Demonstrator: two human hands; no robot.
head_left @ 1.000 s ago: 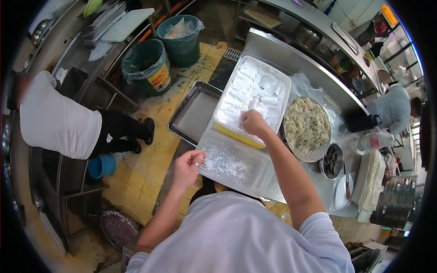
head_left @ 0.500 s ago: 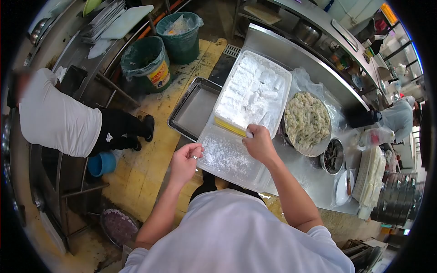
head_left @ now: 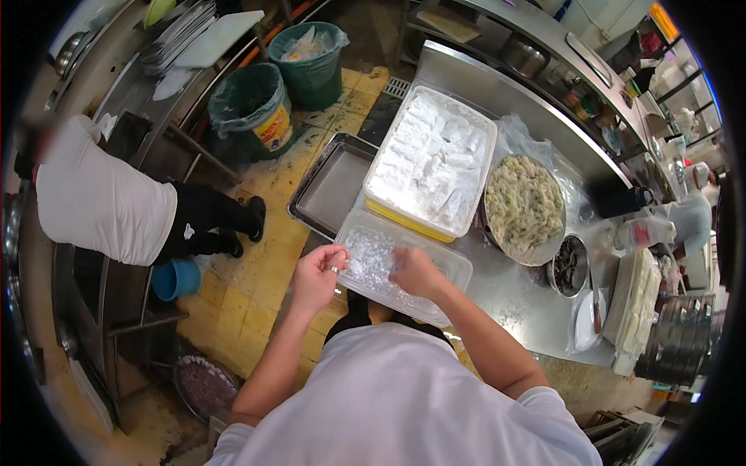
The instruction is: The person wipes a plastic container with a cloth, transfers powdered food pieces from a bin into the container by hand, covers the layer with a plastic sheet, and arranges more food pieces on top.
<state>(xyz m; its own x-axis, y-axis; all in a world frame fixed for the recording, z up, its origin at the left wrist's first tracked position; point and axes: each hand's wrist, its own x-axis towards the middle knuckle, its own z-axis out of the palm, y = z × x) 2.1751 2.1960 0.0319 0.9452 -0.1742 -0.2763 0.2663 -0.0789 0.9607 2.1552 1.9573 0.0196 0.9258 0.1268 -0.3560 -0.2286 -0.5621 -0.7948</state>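
My left hand, with a ring on it, is closed at the left edge of a clear shallow tray dusted with white powder; what its pinched fingers hold, if anything, is too small to tell. Over the same tray is my right hand, its fingers smeared by motion. Just beyond, a white rectangular container holds rows of powder-coated pieces, with a yellow rim showing beneath. Right of it stands a large bowl of pale, green-flecked mixture.
An empty metal tray lies left of the white container. On the right are a small bowl of dark pieces, a knife and stacked steamers. A co-worker bends at the left counter; another person is far right.
My right hand has moved from the white container back toward me, over the powdered clear tray. My left hand has shifted slightly and stays closed.
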